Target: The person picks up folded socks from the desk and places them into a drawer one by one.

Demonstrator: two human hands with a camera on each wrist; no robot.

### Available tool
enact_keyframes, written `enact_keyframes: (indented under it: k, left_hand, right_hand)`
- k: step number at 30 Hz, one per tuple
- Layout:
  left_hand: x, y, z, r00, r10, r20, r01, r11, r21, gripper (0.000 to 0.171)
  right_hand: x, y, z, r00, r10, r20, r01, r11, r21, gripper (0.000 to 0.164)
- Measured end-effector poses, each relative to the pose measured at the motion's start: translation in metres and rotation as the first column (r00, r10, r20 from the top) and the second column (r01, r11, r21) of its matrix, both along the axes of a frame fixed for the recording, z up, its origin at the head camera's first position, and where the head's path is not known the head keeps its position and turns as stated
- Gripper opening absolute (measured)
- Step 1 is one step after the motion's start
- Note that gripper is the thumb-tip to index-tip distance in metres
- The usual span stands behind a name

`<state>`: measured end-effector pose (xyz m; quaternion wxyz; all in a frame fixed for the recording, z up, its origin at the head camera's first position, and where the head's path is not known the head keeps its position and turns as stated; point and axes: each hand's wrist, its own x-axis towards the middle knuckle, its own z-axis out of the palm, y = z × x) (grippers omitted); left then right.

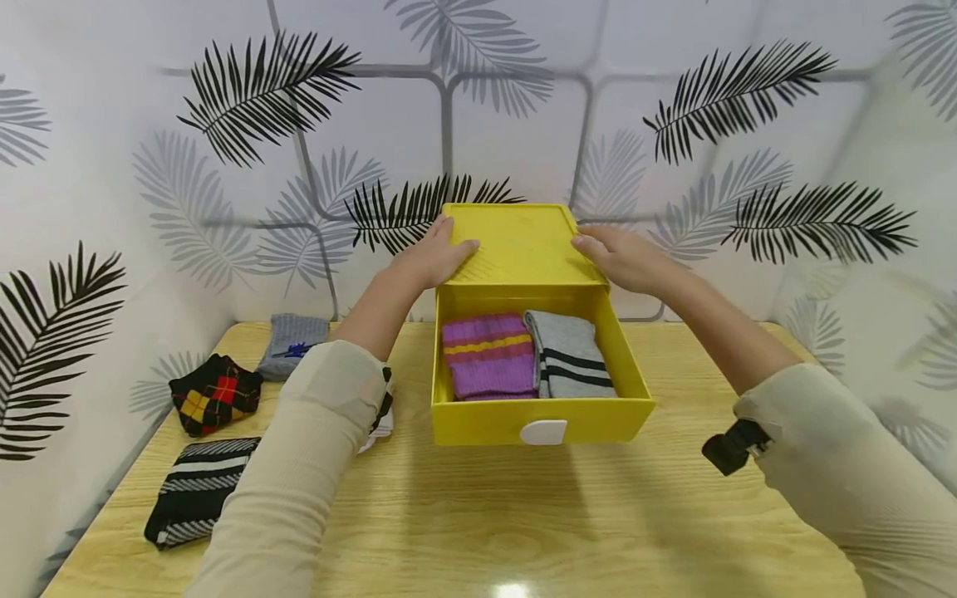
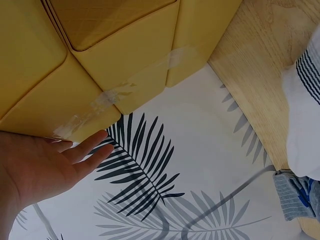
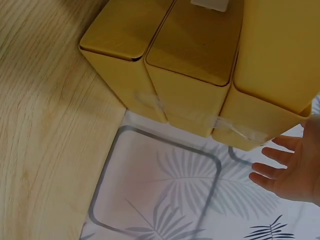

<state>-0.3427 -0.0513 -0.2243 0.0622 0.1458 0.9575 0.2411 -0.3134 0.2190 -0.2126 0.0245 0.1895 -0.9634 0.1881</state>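
A yellow drawer unit (image 1: 516, 241) stands at the back of the table, its top drawer (image 1: 478, 423) pulled out toward me. Inside lie a folded purple sock (image 1: 489, 378) with orange and pink stripes and, to its right, a folded grey sock (image 1: 571, 357) with black stripes. My left hand (image 1: 436, 253) rests at the unit's upper left edge, thumb on the top, fingers extended along the side. On the upper right edge rests my right hand (image 1: 628, 256), thumb on top. Its fingers (image 3: 275, 170) reach out loosely beside the unit in the right wrist view.
To the left lie an argyle sock (image 1: 217, 394), a black-and-white patterned sock (image 1: 202, 486) and a grey-blue ribbed sock (image 1: 299, 332). A white sock (image 2: 305, 110) with dark stripes is mostly behind my left arm in the head view. A patterned curtain (image 1: 516, 124) hangs behind.
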Motion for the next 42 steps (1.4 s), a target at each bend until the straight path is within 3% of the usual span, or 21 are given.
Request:
enact_keyframes:
  k: [7, 17, 20, 23, 26, 29, 31, 32, 35, 38, 42]
  left_hand:
    - [0.000, 0.002, 0.002, 1.000, 0.004, -0.003, -0.005, 1.000, -0.025, 0.072]
    - [-0.002, -0.001, 0.002, 1.000, 0.010, -0.029, -0.011, 0.999, -0.047, 0.071]
    - [-0.001, 0.001, 0.003, 0.994, 0.027, -0.102, -0.035, 0.996, -0.078, 0.069]
    - [0.003, 0.003, 0.006, 0.975, 0.043, -0.219, -0.066, 0.993, -0.099, 0.064]
    - [0.011, 0.004, 0.009, 0.948, 0.041, -0.316, -0.060, 0.997, -0.050, 0.057]
    - [0.025, 0.004, 0.011, 0.925, 0.016, -0.378, -0.006, 1.000, 0.028, 0.051]
    - [0.039, 0.004, 0.013, 0.900, -0.003, -0.436, 0.045, 0.995, 0.085, 0.047]
    - [0.048, 0.004, 0.014, 0.879, -0.013, -0.477, 0.076, 0.991, 0.112, 0.045]
    - [0.078, 0.007, 0.015, 0.793, -0.040, -0.608, 0.197, 0.961, 0.193, 0.038]
    - [0.111, 0.011, 0.012, 0.702, -0.067, -0.709, 0.338, 0.908, 0.248, 0.031]
    - [0.151, 0.018, 0.000, 0.608, -0.100, -0.788, 0.507, 0.813, 0.287, 0.023]
  right_hand:
    - [-0.013, 0.002, -0.004, 0.998, -0.001, 0.067, 0.000, 1.000, 0.011, 0.064]
    - [-0.019, 0.001, -0.003, 0.980, 0.076, 0.184, -0.059, 0.994, -0.096, 0.071]
    - [-0.020, 0.001, -0.004, 0.976, 0.073, 0.205, -0.053, 0.993, -0.102, 0.072]
    - [-0.019, 0.001, -0.003, 0.972, 0.064, 0.225, -0.039, 0.993, -0.110, 0.073]
    - [-0.018, -0.001, -0.003, 0.971, 0.052, 0.235, -0.026, 0.993, -0.113, 0.073]
    - [-0.017, -0.002, -0.005, 0.970, 0.044, 0.237, -0.016, 0.993, -0.119, 0.073]
    - [-0.017, -0.001, -0.007, 0.971, 0.045, 0.235, -0.016, 0.992, -0.124, 0.072]
    - [-0.017, -0.001, -0.007, 0.971, 0.048, 0.233, -0.019, 0.992, -0.128, 0.072]
    - [-0.017, 0.000, -0.008, 0.972, 0.046, 0.231, -0.016, 0.991, -0.130, 0.072]
    - [-0.017, 0.001, -0.008, 0.974, 0.035, 0.225, -0.007, 0.992, -0.126, 0.073]
    - [-0.017, 0.003, -0.006, 0.976, 0.020, 0.219, 0.007, 0.993, -0.122, 0.073]
